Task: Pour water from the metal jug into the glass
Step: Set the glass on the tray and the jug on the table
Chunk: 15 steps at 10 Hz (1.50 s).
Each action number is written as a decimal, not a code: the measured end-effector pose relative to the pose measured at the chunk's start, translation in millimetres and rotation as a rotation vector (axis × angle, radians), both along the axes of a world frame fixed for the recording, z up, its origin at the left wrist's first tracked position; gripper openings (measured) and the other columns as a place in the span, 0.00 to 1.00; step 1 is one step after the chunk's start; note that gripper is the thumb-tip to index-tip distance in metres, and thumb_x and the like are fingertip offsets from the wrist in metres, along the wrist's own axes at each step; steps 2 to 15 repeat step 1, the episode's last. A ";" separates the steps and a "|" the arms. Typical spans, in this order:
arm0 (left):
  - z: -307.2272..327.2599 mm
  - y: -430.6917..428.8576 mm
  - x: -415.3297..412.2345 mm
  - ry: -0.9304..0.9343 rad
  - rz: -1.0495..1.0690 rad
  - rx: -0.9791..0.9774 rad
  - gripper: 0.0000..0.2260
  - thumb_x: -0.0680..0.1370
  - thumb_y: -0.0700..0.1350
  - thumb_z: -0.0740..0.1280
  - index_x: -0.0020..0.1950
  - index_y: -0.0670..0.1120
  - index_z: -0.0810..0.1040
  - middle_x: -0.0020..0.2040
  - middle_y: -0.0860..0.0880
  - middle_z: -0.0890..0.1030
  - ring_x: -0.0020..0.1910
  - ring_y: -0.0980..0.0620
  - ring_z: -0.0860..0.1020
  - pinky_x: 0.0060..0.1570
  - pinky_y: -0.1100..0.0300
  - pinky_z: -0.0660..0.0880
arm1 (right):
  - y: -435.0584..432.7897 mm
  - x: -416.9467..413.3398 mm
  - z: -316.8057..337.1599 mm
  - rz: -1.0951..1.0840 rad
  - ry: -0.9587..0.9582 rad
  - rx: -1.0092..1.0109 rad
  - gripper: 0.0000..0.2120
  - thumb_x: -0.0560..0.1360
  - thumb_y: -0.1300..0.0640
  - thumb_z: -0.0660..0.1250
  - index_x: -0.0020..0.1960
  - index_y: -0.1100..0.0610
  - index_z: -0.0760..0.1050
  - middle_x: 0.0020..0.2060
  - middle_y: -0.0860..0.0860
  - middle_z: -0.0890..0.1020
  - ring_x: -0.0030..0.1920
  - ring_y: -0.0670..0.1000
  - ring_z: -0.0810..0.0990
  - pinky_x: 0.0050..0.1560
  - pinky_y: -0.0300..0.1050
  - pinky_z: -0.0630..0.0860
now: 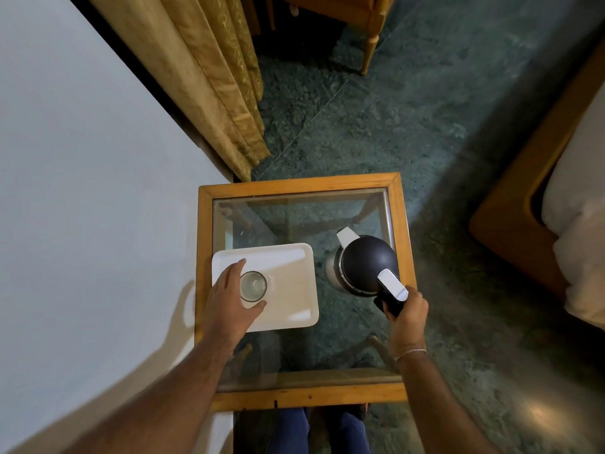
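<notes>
A clear glass (253, 286) stands upright on a white tray (291, 276) on the left half of a small glass-topped table. My left hand (229, 296) curls around the glass from the left, fingers and thumb on its sides. The metal jug (365, 262), with a dark domed lid and a silver spout pointing away, stands on the table's right side. My right hand (407, 311) is closed around the jug's black handle at its near end. The jug looks upright, and I cannot tell whether it is lifted off the table.
The wooden frame of the table (301, 183) borders the glass top. A grey wall (82, 191) is on the left and a gold curtain (212, 77) hangs behind. A bed (563, 204) stands to the right, chair legs (370, 50) beyond.
</notes>
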<state>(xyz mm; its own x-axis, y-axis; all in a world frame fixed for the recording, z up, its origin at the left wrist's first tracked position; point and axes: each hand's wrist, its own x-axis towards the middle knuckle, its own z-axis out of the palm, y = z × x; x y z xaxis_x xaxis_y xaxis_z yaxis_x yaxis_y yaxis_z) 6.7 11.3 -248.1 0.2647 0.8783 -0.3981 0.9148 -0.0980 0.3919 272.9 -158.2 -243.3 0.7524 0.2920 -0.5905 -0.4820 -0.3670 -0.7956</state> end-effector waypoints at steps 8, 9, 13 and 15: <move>23.1 -11.5 -4.6 0.042 -0.035 0.067 0.47 0.70 0.59 0.84 0.82 0.52 0.65 0.80 0.46 0.74 0.77 0.41 0.74 0.74 0.36 0.75 | -7.0 -1.0 20.1 0.018 -0.018 0.025 0.15 0.88 0.59 0.55 0.48 0.57 0.78 0.46 0.56 0.79 0.47 0.51 0.82 0.47 0.50 0.83; 23.1 -11.5 -4.6 0.042 -0.035 0.067 0.47 0.70 0.59 0.84 0.82 0.52 0.65 0.80 0.46 0.74 0.77 0.41 0.74 0.74 0.36 0.75 | -7.0 -1.0 20.1 0.018 -0.018 0.025 0.15 0.88 0.59 0.55 0.48 0.57 0.78 0.46 0.56 0.79 0.47 0.51 0.82 0.47 0.50 0.83; 23.1 -11.5 -4.6 0.042 -0.035 0.067 0.47 0.70 0.59 0.84 0.82 0.52 0.65 0.80 0.46 0.74 0.77 0.41 0.74 0.74 0.36 0.75 | -7.0 -1.0 20.1 0.018 -0.018 0.025 0.15 0.88 0.59 0.55 0.48 0.57 0.78 0.46 0.56 0.79 0.47 0.51 0.82 0.47 0.50 0.83; 23.1 -11.5 -4.6 0.042 -0.035 0.067 0.47 0.70 0.59 0.84 0.82 0.52 0.65 0.80 0.46 0.74 0.77 0.41 0.74 0.74 0.36 0.75 | -7.0 -1.0 20.1 0.018 -0.018 0.025 0.15 0.88 0.59 0.55 0.48 0.57 0.78 0.46 0.56 0.79 0.47 0.51 0.82 0.47 0.50 0.83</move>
